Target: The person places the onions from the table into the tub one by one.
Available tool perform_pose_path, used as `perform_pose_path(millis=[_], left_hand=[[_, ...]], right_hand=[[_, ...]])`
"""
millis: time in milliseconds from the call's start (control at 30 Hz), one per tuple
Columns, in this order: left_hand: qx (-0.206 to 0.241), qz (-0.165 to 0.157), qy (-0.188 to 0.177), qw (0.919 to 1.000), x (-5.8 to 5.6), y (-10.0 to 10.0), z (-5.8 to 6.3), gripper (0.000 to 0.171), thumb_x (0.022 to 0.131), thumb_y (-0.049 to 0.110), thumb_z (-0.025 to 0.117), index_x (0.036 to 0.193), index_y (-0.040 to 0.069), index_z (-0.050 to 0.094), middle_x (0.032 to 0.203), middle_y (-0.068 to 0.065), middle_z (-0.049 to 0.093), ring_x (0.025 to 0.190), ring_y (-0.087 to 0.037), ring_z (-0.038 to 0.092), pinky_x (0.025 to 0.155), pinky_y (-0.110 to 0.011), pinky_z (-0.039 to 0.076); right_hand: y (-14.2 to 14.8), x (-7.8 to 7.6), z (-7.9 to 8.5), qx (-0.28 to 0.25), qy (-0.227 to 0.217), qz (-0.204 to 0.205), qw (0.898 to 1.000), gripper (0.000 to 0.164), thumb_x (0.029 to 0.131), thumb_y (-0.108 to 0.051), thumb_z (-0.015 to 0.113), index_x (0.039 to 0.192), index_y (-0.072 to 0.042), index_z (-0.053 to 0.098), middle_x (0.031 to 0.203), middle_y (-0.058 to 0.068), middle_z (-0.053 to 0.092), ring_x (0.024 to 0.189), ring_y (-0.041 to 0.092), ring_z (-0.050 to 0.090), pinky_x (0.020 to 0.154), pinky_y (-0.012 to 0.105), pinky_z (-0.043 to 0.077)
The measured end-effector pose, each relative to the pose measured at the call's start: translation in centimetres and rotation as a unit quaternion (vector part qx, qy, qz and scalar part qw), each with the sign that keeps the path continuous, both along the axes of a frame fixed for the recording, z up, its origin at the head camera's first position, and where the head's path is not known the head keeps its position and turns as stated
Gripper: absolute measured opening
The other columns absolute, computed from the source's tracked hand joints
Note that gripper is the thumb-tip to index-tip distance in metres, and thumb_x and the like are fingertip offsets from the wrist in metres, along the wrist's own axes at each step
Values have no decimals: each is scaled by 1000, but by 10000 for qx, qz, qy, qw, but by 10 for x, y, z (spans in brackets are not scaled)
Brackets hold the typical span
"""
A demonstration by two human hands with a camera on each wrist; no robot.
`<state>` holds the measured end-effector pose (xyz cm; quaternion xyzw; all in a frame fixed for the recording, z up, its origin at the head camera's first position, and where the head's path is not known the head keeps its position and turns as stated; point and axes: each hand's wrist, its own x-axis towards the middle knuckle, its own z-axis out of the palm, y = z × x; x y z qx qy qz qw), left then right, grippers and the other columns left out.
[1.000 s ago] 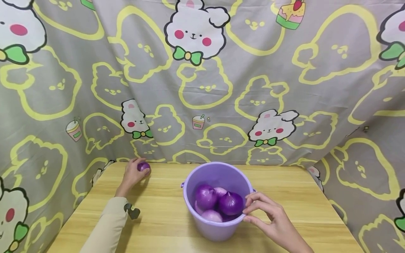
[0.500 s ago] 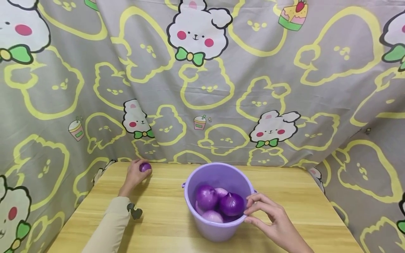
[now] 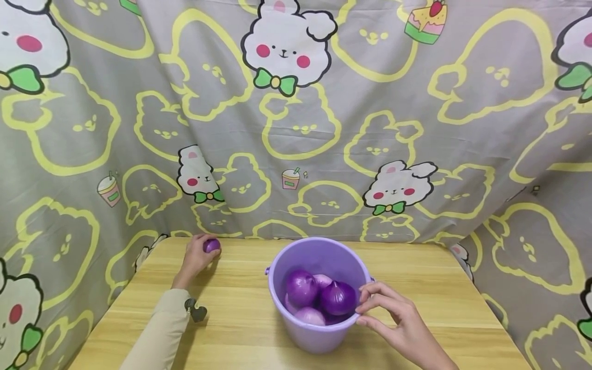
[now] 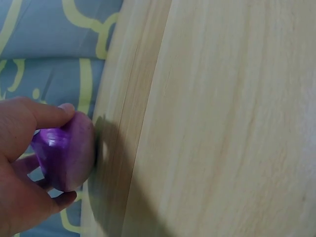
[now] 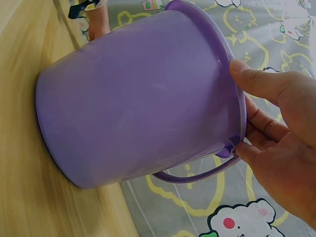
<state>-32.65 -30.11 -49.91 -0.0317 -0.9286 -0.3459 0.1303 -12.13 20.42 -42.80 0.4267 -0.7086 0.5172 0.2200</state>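
Observation:
At the far left of the table, my left hand (image 3: 196,257) grips a small purple onion (image 3: 212,245). In the left wrist view the thumb and fingers curl round this onion (image 4: 64,150), whose paler half faces the table. My right hand (image 3: 398,318) pinches the rim of a purple bucket (image 3: 319,336) on its right side. Seen from the right wrist, the bucket (image 5: 133,98) stands on the table with its handle (image 5: 197,175) hanging down behind. Inside are several onions, among them a dark purple onion (image 3: 339,298) and a paler onion (image 3: 310,316).
The wooden table (image 3: 240,308) ends at the back against a grey curtain (image 3: 296,144) printed with rabbits and yellow outlines. The curtain also encloses both sides. A dark wrist strap (image 3: 196,310) sits on the left sleeve (image 3: 157,329).
The view shifts very slightly. Both hands keep their places, the left on the onion and the right on the bucket rim.

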Motion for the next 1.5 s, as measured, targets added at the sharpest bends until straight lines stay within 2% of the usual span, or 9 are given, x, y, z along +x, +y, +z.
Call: perform_pose_path(millis=[300, 700, 1133, 1500], left_hand=[[-24, 14, -34, 10000, 4, -4, 2, 44, 91, 6, 74, 132, -3, 61, 140, -35, 43, 128, -59, 38, 103, -72, 40], [94, 49, 106, 9999, 8, -5, -3, 43, 89, 9, 77, 128, -2, 64, 136, -32, 48, 125, -54, 45, 100, -70, 44], [183, 30, 531, 9984, 14, 3, 7, 44, 86, 7, 79, 126, -3, 65, 133, -31, 51, 121, -53, 49, 101, -69, 42], [386, 126, 465, 9981, 20, 7, 13, 47, 87, 6, 79, 130, -1, 63, 136, -29, 49, 126, -50, 47, 106, -67, 39]], right_hand=[[-1, 0, 1, 14, -26, -20, 10000, 46, 70, 22, 80, 104, -8, 73, 111, 11, 63, 120, 20, 58, 106, 28, 48], [-2, 0, -1, -19, -10, -5, 10000, 48, 68, 24, 79, 104, -8, 73, 110, 10, 63, 120, 19, 58, 107, 28, 48], [1, 0, 0, -16, 52, -71, 10000, 47, 68, 23, 80, 103, -7, 73, 110, 11, 63, 120, 19, 58, 107, 27, 48], [0, -1, 0, 16, 19, -109, 9999, 50, 66, 25, 80, 102, -9, 73, 110, 10, 63, 119, 18, 58, 106, 27, 48]])
